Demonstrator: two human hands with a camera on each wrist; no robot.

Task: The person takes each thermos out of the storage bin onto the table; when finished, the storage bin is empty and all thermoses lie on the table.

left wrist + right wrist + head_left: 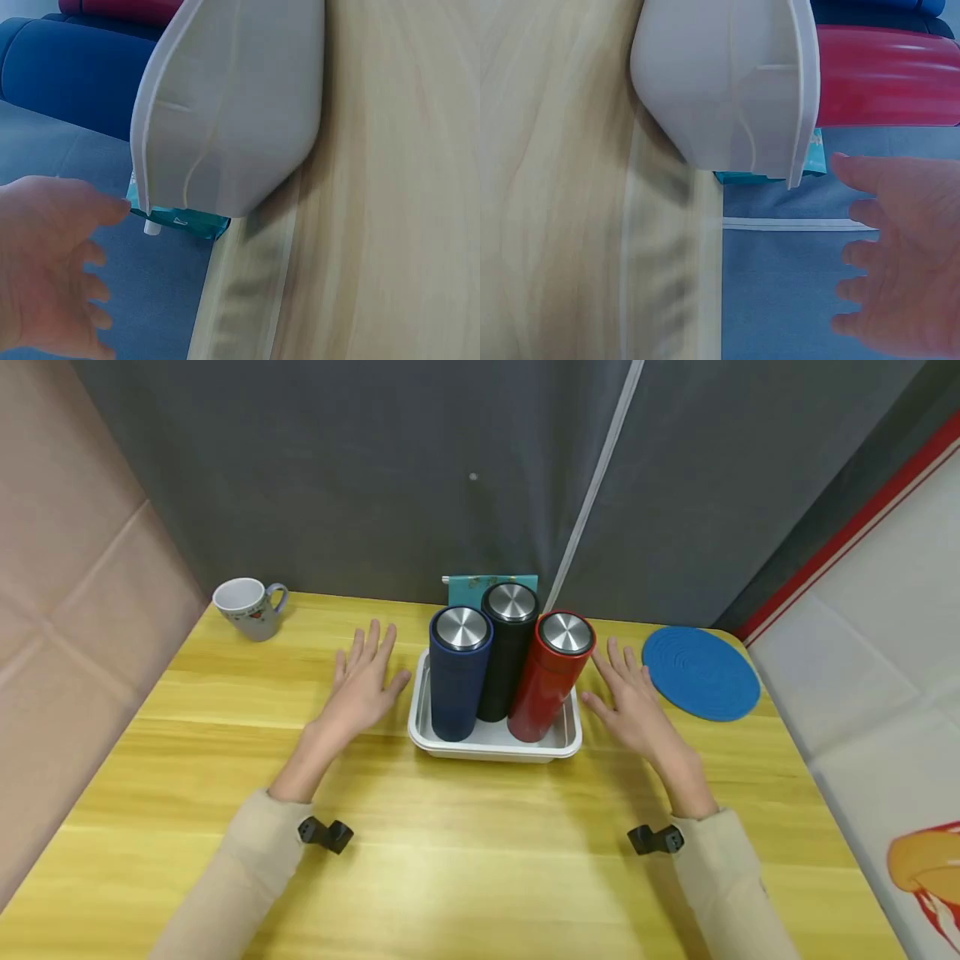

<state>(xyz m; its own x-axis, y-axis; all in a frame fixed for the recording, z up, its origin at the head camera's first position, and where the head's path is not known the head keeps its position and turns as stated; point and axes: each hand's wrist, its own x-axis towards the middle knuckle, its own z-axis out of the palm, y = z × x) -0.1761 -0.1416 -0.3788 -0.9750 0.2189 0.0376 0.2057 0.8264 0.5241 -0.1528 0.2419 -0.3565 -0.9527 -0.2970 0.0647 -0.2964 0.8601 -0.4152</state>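
We are flanking the white tray [420, 714], which is sitting near the middle of the wooden bench [465, 860], toward its far edge. The tray is holding three capped flasks standing close together: a blue flask [457, 681] at front left, a black flask [508, 652] behind it, and a red flask [550, 681] at front right, leaning slightly toward the black one. Each is showing a round metal lid. The shallow rim is likely what is keeping them grouped as one unit.

We are holding our left hand [365, 681] just beside the left wall of the tray, fingers straight and spread, gripping nothing. Our right hand [633, 702] is mirroring it beside the right wall, also flat-fingered and empty. In the left wrist view the tray wall [225, 112] is appearing apart from the fingers [75, 225]; the right wrist view is showing the same gap beside the tray [727, 82]. We are judging this symmetric placement as suited to taking the tray at both sides.

Outward, a teal packet [468, 582] is standing behind the flasks, a mug [247, 606] is resting at far left, and a blue round mat [701, 672] is lying at right.
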